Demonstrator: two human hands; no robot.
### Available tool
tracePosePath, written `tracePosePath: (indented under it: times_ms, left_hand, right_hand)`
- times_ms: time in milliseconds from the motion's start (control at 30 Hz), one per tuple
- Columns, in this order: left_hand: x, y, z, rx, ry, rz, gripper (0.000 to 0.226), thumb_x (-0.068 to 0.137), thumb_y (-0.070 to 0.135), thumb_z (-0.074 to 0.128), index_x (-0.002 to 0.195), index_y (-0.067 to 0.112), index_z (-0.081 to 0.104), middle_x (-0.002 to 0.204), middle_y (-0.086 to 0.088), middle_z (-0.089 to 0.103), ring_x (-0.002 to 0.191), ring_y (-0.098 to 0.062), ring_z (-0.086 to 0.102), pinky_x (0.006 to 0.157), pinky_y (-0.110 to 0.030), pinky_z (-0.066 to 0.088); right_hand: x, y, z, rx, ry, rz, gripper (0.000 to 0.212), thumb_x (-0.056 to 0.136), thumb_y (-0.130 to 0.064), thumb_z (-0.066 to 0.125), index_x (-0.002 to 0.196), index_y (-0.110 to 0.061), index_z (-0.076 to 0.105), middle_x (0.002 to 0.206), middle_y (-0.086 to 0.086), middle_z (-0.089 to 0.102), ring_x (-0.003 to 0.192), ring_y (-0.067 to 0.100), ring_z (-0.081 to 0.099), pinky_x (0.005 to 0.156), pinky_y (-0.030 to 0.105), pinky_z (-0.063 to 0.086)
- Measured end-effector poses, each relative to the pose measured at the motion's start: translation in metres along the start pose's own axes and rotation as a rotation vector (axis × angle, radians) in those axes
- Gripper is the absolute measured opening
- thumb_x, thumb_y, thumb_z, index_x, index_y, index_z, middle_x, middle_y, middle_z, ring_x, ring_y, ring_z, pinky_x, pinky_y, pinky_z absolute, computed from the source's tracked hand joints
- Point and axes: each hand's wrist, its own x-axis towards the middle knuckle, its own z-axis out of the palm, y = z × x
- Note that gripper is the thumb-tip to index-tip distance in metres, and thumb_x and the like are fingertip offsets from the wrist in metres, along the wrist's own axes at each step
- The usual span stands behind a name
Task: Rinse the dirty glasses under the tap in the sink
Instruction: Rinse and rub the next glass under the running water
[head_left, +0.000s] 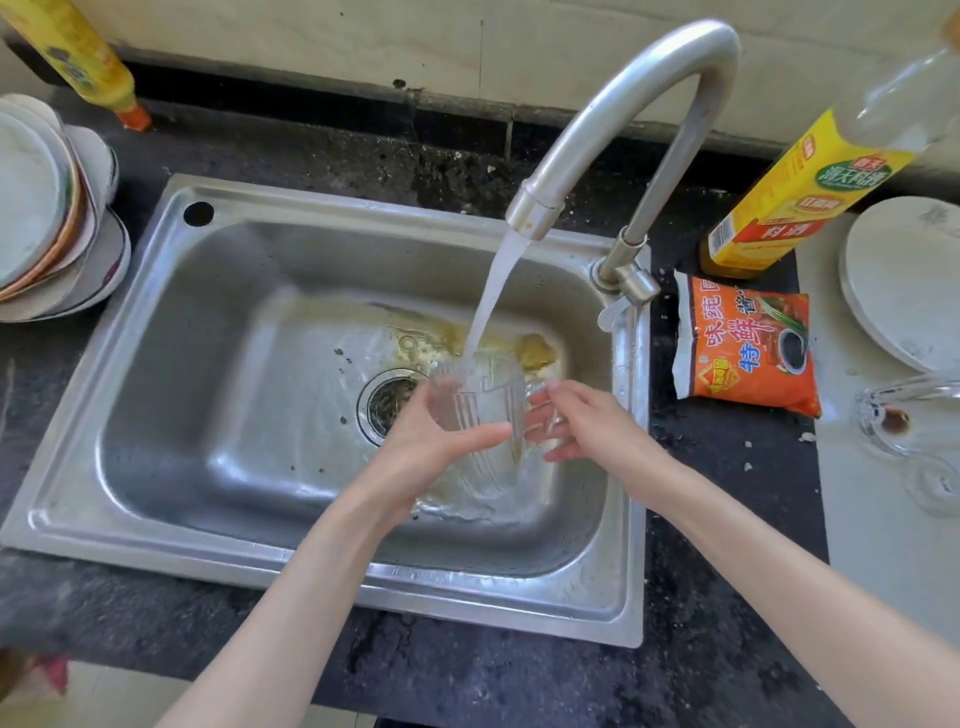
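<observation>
A clear ribbed glass (485, 410) is held upright over the steel sink (171, 322), its mouth under the stream of water running from the curved tap (644, 98). My left hand (431, 452) grips the glass from the left, thumb across its front. My right hand (582, 431) holds the glass's right side with fingers curled round it. On the right counter lies another glass (904, 415) on its side with a brown stain inside, and a further clear glass (935, 480) sits just below it.
Stacked plates and bowls (47, 218) stand left of the sink. A yellow bottle (88, 57) is at the back left. To the right are a yellow-labelled bottle (800, 187), an orange sauce packet (748, 348) and white plates (904, 280). Yellowish residue lies near the drain (389, 405).
</observation>
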Motion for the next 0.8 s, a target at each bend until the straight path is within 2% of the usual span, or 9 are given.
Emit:
tracePosePath:
  times_ms: [67,133,300,500,633,733,800]
  left_hand:
    - [0.003,0.004,-0.003,0.031,0.019,0.152,0.077,0.058,0.027,0.087,0.124,0.026,0.048,0.117,0.004,0.062,0.11,-0.013,0.057,0.101,-0.037,0.042]
    - [0.003,0.007,-0.006,0.037,0.018,0.251,0.082,0.058,0.023,0.086,0.128,0.025,0.044,0.122,0.002,0.059,0.111,-0.012,0.057,0.102,-0.039,0.042]
    - [0.001,0.011,-0.007,-0.018,0.03,0.38,0.083,0.056,0.017,0.081,0.127,0.027,0.04,0.125,0.008,0.053,0.117,-0.007,0.053,0.104,-0.034,0.041]
    - [0.002,0.013,-0.007,0.012,0.054,0.484,0.078,0.054,0.015,0.081,0.116,0.037,0.04,0.12,0.02,0.051,0.114,0.005,0.05,0.097,-0.015,0.038]
    - [0.001,0.013,-0.007,0.075,0.06,0.536,0.078,0.057,0.013,0.082,0.117,0.038,0.04,0.114,0.033,0.053,0.115,0.002,0.051,0.096,-0.015,0.04]
    - [-0.001,0.014,-0.005,0.018,0.078,0.495,0.083,0.055,0.008,0.086,0.12,0.033,0.041,0.116,0.023,0.055,0.108,0.0,0.055,0.087,-0.019,0.047]
    - [-0.003,0.014,-0.004,-0.053,0.094,0.447,0.079,0.06,0.003,0.084,0.123,0.025,0.042,0.116,0.016,0.056,0.099,0.001,0.059,0.082,-0.022,0.05]
  right_hand:
    - [0.001,0.0,0.003,0.086,0.005,-0.074,0.023,0.101,-0.026,0.035,0.093,-0.022,0.056,0.094,-0.002,0.063,0.097,0.02,0.063,0.084,0.036,0.055]
    - [0.001,-0.002,0.005,0.153,0.0,-0.153,0.02,0.1,-0.027,0.037,0.096,-0.023,0.056,0.099,-0.001,0.063,0.102,0.019,0.062,0.088,0.036,0.053]
    - [0.004,-0.005,0.006,0.197,-0.022,-0.27,0.018,0.098,-0.029,0.041,0.104,-0.023,0.057,0.118,0.006,0.061,0.11,0.016,0.06,0.095,0.037,0.05]
    - [0.004,-0.003,0.005,0.256,-0.038,-0.337,0.021,0.098,-0.029,0.039,0.104,-0.023,0.059,0.122,0.01,0.059,0.114,0.02,0.058,0.1,0.039,0.046]
    - [0.001,0.001,0.005,0.267,-0.064,-0.387,0.029,0.085,-0.041,0.045,0.108,-0.026,0.056,0.125,0.005,0.058,0.118,0.016,0.056,0.1,0.037,0.047]
    - [0.001,0.005,0.008,0.272,-0.067,-0.392,0.032,0.086,-0.046,0.046,0.111,-0.028,0.054,0.118,-0.002,0.06,0.115,0.014,0.057,0.098,0.035,0.048]
    - [0.002,0.007,0.012,0.29,-0.052,-0.39,0.034,0.088,-0.049,0.042,0.11,-0.027,0.054,0.113,-0.005,0.062,0.114,0.013,0.057,0.097,0.035,0.048]
